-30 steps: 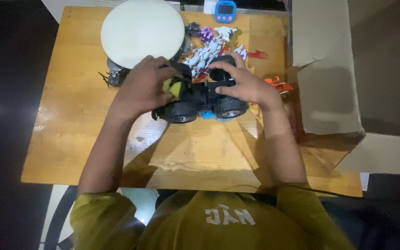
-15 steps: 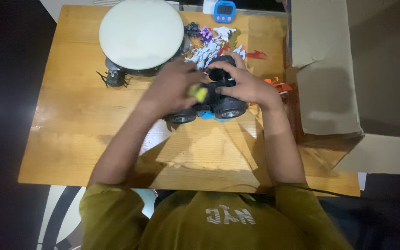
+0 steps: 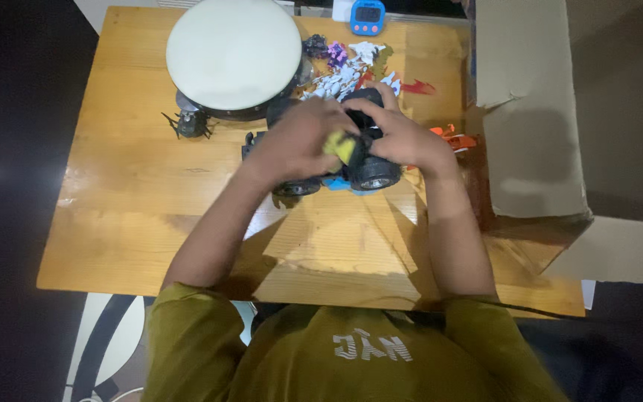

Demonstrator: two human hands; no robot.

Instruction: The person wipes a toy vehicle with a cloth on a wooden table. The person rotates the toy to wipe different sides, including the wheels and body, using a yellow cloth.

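Head view, looking straight down: a wooden table (image 3: 135,216) fills the middle of the frame, and both hands meet just above its centre on a black toy truck (image 3: 351,167) with large dark wheels and a patch of blue at its lower edge. The left hand (image 3: 295,145) comes in from the lower left and lies over the truck's left half, fingers curled down around a small yellow piece (image 3: 342,147) that it pinches against the body. The right hand (image 3: 403,138) comes in from the lower right and is wrapped over the truck's right half, its fingers closed around the top by a wheel.

Upper centre, a round white disc (image 3: 234,53) sits on a dark base, with a small dark bug-like toy (image 3: 187,123) just below its left edge. Right of the disc and just above the hands lies a heap of white, purple and red plastic toy parts (image 3: 344,71). A small blue digital timer (image 3: 367,16) stands at the top edge. An open cardboard box (image 3: 530,126) takes up the right side, and orange toy pieces (image 3: 452,138) lie between it and the right hand.
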